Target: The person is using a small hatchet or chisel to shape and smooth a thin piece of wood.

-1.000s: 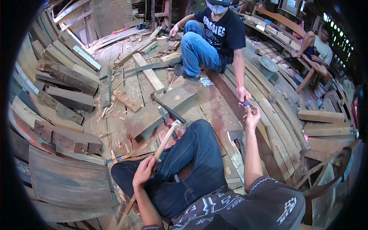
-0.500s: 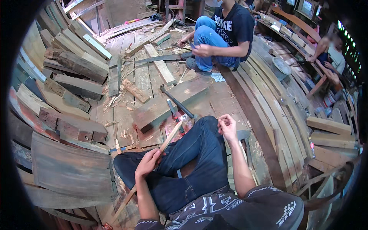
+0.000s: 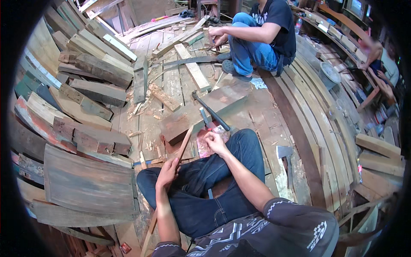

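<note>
My left hand (image 3: 168,173) is closed round a long, thin wooden stick (image 3: 185,143), which slants up from beside my left thigh to a tapered tip. My right hand (image 3: 216,143) is over my lap's far side with its fingers curled. It covers the lower end of a chisel (image 3: 204,115) with a red and black handle; whether the fingers touch that handle, or hold something small, is hidden. Just beyond lies a hammer (image 3: 210,110) with a dark handle, across a thick wooden beam (image 3: 182,124). A hatchet (image 3: 284,152) lies on the floor right of my knee.
Stacked timber blocks (image 3: 98,70) and a curved board (image 3: 90,180) line the left. Long planks (image 3: 319,111) run along the right, with a bucket (image 3: 329,73) on them. A person (image 3: 261,38) squats ahead; another (image 3: 381,64) sits far right. Wood chips litter the floor (image 3: 171,85).
My right hand has moved left and inward from beside my right knee to over the chisel's handle. The stick in my left hand now stands steeper. The squatting person's hands have risen.
</note>
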Motion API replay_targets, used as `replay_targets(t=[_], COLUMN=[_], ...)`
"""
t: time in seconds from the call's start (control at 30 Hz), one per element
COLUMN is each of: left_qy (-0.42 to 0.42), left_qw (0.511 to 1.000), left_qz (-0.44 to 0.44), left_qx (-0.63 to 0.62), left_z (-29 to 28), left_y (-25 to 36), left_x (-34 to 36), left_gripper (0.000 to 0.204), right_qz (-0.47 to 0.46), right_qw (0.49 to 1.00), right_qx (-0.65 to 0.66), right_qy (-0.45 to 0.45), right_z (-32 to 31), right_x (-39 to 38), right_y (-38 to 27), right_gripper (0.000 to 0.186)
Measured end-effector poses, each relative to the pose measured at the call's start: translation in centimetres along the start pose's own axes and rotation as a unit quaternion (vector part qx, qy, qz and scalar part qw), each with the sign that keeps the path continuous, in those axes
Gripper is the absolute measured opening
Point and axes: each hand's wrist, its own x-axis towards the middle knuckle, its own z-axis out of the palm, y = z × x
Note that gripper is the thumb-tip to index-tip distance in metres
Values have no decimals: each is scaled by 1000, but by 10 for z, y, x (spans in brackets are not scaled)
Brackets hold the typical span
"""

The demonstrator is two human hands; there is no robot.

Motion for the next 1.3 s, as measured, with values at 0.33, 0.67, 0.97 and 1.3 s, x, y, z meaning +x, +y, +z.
replay_targets(t=[0.33, 0.67, 0.97, 1.3], left_qy=[90, 106, 115, 108], left_qw=[950, 929, 920, 901], left_qz=[67, 79, 71, 122], left_qx=[291, 346, 367, 402], left_z=[-10, -4, -4, 1], left_y=[-38, -45, -46, -42], left_x=[29, 26, 22, 26], left_gripper=[36, 37, 37, 38], right_qz=[-35, -78, -108, -171], right_qw=[970, 943, 933, 930], right_qx=[-238, -321, -339, -326], right_qy=[15, -43, -50, -6], right_z=[12, 17, 21, 15], right_x=[-3, -6, -12, -8], right_y=[-4, 5, 3, 1], right_gripper=[14, 17, 19, 20])
